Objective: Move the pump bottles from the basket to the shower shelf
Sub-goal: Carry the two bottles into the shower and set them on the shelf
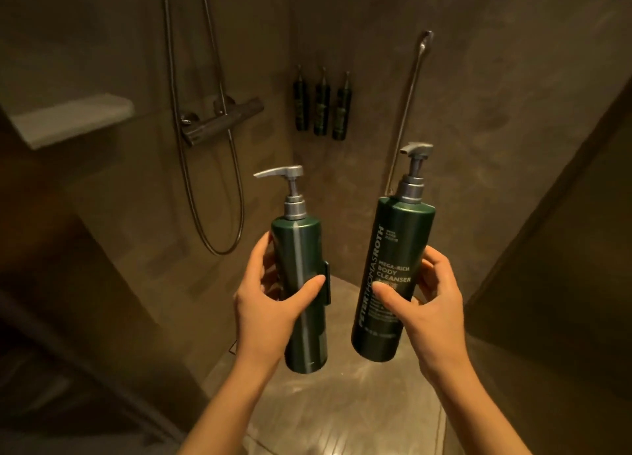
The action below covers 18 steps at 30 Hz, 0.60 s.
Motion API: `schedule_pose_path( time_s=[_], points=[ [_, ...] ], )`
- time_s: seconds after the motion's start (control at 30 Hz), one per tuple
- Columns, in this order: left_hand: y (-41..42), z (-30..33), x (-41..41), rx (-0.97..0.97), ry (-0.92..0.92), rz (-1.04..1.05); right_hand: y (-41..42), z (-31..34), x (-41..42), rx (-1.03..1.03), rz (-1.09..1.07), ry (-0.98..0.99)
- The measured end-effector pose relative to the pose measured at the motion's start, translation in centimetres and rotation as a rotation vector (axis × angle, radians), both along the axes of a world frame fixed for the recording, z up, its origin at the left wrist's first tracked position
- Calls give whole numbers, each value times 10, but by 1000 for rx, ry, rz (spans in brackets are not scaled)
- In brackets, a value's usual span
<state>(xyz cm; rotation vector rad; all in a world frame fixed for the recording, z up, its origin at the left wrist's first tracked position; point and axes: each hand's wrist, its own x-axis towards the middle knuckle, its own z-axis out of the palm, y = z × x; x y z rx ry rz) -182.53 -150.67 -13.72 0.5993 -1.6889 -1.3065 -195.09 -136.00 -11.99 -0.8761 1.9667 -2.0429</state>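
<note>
I hold two dark green pump bottles upright in front of me inside a shower. My left hand grips the plain-sided bottle, whose grey pump points left and which has a small bracket on its right side. My right hand grips the other bottle, which is tilted slightly right and has white lettering reading "body cleanser". A pale shower shelf juts from the left wall, well above and left of both bottles. No basket is in view.
Three dark bottles hang on the back wall. A metal shower mixer bar with a looping hose is on the left wall. A slanted grab rail runs down the right wall. The wet floor lies below.
</note>
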Motion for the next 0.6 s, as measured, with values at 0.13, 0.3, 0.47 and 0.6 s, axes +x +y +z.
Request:
schedule_pose_path(
  time_s=[0.13, 0.3, 0.47, 0.6],
  points=[
    [-57, 6, -39, -56, -12, 38, -64, 4, -50, -38, 68, 30],
    [-136, 31, -82, -126, 29, 131, -165, 30, -105, -92, 169, 89],
    [-197, 67, -93, -168, 74, 301, -262, 59, -126, -120, 344, 168],
    [-234, 88, -84, -225, 94, 474, -331, 79, -127, -180, 515, 158]
  ],
)
